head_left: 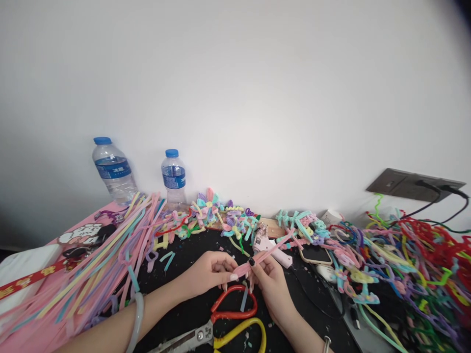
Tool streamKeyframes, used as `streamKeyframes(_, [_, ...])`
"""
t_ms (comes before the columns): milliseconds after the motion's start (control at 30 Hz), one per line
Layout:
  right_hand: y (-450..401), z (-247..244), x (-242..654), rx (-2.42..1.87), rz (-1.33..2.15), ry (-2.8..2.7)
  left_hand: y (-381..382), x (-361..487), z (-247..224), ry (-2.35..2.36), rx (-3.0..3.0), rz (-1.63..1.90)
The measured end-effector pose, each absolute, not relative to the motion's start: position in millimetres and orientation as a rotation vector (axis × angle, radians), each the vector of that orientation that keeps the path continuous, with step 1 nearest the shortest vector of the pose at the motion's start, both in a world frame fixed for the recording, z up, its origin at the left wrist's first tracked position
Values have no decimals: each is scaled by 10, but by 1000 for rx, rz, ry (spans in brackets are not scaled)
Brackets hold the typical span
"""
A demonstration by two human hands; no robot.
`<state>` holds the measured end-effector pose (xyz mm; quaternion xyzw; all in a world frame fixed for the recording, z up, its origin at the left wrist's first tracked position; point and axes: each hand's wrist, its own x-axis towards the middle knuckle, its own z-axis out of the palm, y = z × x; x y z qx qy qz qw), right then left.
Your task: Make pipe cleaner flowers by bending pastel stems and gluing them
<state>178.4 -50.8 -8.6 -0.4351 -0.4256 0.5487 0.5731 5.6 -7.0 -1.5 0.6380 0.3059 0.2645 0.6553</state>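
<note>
Between both hands is a bundle of pink pipe cleaners [274,249], slanting up to the right. My left hand [214,271] pinches its lower left end between thumb and fingers. My right hand [265,279] closes round it a little farther right, the dark-nailed thumb on top. Just below the hands lie scissors [200,335] with one red and one yellow handle, blades pointing lower left. A small translucent strip [244,298] lies across the red handle. Behind my right hand a pale pink glue gun [280,256] rests on the black mat [176,289].
Long pastel pipe cleaners [106,260] cover the left side. Two water bottles [173,179] stand by the wall. Finished pipe-cleaner flowers [209,203] line the back. A phone [315,254], a cable and a tangled multicoloured heap [423,274] lie right, below a wall socket [397,184].
</note>
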Motion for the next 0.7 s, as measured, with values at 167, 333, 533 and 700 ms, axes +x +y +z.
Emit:
streamKeyframes(167, [-506, -86, 1784, -994, 1310, -969, -82, 69, -70, 731, 1402, 674])
streamKeyframes(333, [-512, -54, 1780, -997, 1359, -935, -83, 70, -72, 814, 1403, 725])
streamKeyframes(533, [-512, -46, 1797, -982, 1392, -932, -70, 68, -73, 809, 1405, 740])
streamKeyframes(700, [-495, -83, 1817, -990, 1339, -982, -65, 61, -49, 812, 1415, 754])
